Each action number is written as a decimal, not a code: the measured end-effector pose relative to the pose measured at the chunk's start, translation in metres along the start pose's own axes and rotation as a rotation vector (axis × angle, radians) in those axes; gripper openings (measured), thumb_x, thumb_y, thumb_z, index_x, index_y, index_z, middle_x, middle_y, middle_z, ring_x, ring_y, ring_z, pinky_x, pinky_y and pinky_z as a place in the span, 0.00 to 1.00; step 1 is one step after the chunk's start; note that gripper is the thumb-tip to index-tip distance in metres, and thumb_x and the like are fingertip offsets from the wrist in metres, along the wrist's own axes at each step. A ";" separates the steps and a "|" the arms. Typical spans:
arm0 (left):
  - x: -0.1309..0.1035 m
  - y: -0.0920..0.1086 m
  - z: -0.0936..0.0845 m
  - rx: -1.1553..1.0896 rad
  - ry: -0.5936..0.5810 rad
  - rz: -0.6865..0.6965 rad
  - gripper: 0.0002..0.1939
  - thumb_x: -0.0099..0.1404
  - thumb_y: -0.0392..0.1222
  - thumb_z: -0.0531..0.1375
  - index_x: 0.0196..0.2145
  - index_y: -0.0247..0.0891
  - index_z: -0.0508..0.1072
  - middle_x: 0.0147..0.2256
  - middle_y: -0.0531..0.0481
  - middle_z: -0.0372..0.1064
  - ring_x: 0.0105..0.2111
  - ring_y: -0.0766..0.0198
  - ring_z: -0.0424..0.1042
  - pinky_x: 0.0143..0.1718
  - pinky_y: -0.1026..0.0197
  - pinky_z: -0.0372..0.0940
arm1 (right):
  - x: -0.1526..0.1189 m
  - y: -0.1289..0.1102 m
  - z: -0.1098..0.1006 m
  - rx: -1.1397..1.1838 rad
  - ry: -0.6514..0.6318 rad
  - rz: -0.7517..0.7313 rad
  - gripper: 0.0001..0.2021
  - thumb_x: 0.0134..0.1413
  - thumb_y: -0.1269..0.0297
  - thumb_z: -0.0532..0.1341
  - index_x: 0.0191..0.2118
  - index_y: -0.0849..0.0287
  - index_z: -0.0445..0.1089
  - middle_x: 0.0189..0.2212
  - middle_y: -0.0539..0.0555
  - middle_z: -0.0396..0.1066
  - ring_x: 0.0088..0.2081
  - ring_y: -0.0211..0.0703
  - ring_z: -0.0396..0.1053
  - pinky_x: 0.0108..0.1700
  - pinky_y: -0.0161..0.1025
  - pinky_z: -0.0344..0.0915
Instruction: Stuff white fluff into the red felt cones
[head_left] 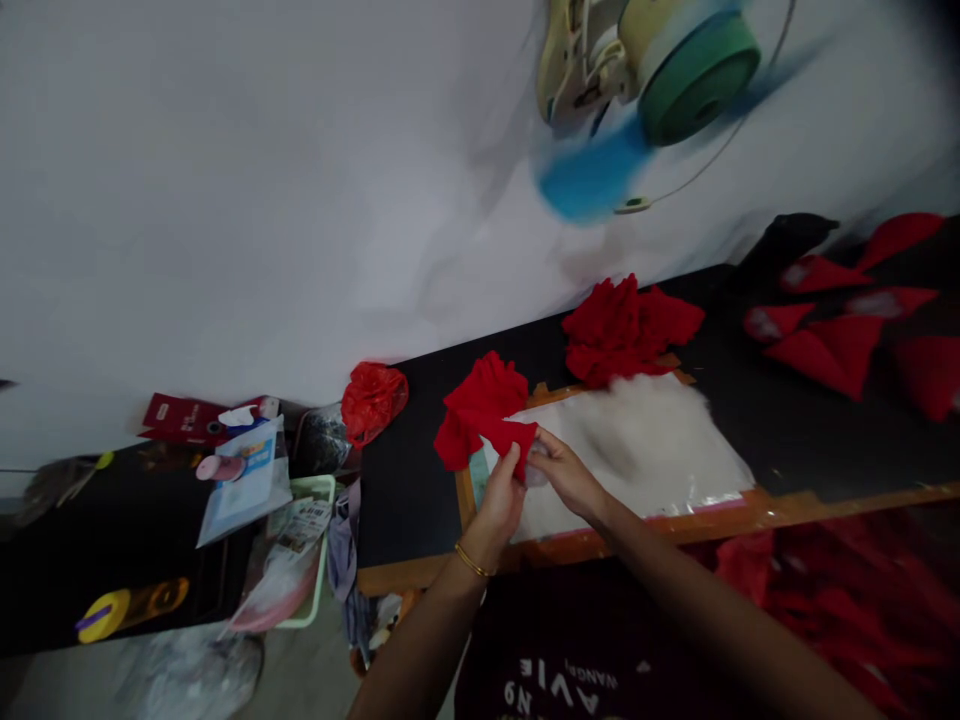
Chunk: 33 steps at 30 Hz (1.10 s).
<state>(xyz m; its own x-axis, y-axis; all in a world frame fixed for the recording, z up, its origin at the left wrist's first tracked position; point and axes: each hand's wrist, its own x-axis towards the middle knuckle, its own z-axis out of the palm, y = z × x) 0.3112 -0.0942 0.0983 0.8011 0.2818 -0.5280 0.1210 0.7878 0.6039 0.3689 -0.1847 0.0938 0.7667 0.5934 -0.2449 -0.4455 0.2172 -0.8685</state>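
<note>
My left hand (501, 505), a gold bracelet on its wrist, grips a small piece of red cloth (511, 440) between thumb and fingers. My right hand (566, 475) is closed at the cloth's right edge. A pale, whitish bit (535, 472) shows by its fingertips; whether it is stuffing or plastic I cannot make out. Just behind my hands lies a loose pile of red cloth pieces (480, 400). To the right of them a white, soft-looking layer (667, 435) covers a taped area of the black table (409, 500).
Another red cloth heap (622, 330) lies by the wall. Several red cones (832, 350) with whitish insides sit at the right. A fan (694, 80) with blurred blue blades hangs above. At the left are a red plastic bag (373, 400), a green-rimmed basket (330, 560) and a yellow-lidded bottle (112, 612).
</note>
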 end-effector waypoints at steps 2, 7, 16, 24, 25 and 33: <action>0.002 0.003 -0.007 0.098 -0.031 0.035 0.23 0.56 0.48 0.71 0.48 0.37 0.79 0.54 0.42 0.75 0.60 0.49 0.67 0.67 0.48 0.54 | -0.001 -0.004 0.000 0.026 -0.013 -0.003 0.17 0.48 0.59 0.67 0.46 0.52 0.74 0.41 0.51 0.77 0.45 0.47 0.71 0.52 0.43 0.65; 0.002 0.021 -0.022 0.294 0.026 0.174 0.24 0.51 0.40 0.74 0.47 0.41 0.78 0.52 0.45 0.76 0.60 0.52 0.67 0.67 0.50 0.54 | 0.000 -0.008 0.007 -0.038 -0.046 0.052 0.14 0.47 0.56 0.68 0.40 0.55 0.76 0.39 0.51 0.78 0.43 0.47 0.72 0.52 0.45 0.66; 0.009 0.033 0.002 -0.200 0.238 0.121 0.13 0.64 0.46 0.63 0.42 0.37 0.77 0.45 0.44 0.78 0.50 0.59 0.76 0.56 0.59 0.67 | 0.002 0.007 0.030 -0.021 0.132 0.089 0.20 0.43 0.58 0.69 0.45 0.54 0.76 0.48 0.54 0.77 0.50 0.50 0.72 0.55 0.48 0.66; 0.010 0.020 0.003 -0.147 0.220 0.073 0.10 0.63 0.43 0.63 0.42 0.38 0.76 0.43 0.45 0.79 0.50 0.59 0.76 0.56 0.57 0.67 | 0.003 -0.003 0.028 0.203 0.122 0.210 0.14 0.45 0.55 0.70 0.37 0.55 0.72 0.40 0.53 0.78 0.44 0.48 0.74 0.50 0.45 0.70; 0.009 0.017 0.004 -0.142 0.218 0.095 0.10 0.63 0.42 0.63 0.43 0.39 0.76 0.44 0.45 0.79 0.50 0.59 0.76 0.56 0.57 0.67 | 0.002 -0.005 0.030 0.206 0.136 0.204 0.15 0.46 0.55 0.70 0.37 0.55 0.72 0.41 0.53 0.78 0.45 0.48 0.74 0.51 0.45 0.70; 0.007 0.018 0.009 -0.152 0.181 0.058 0.09 0.67 0.44 0.59 0.39 0.38 0.77 0.42 0.46 0.79 0.46 0.60 0.77 0.55 0.59 0.68 | -0.009 -0.003 0.030 0.202 0.186 0.143 0.15 0.45 0.52 0.71 0.32 0.54 0.70 0.35 0.51 0.76 0.40 0.46 0.73 0.46 0.43 0.70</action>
<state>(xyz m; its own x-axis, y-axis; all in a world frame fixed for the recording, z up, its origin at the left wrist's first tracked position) 0.3243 -0.0828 0.1106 0.6844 0.4119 -0.6016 -0.0229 0.8369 0.5469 0.3499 -0.1674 0.1115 0.7530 0.4809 -0.4492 -0.6233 0.3023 -0.7212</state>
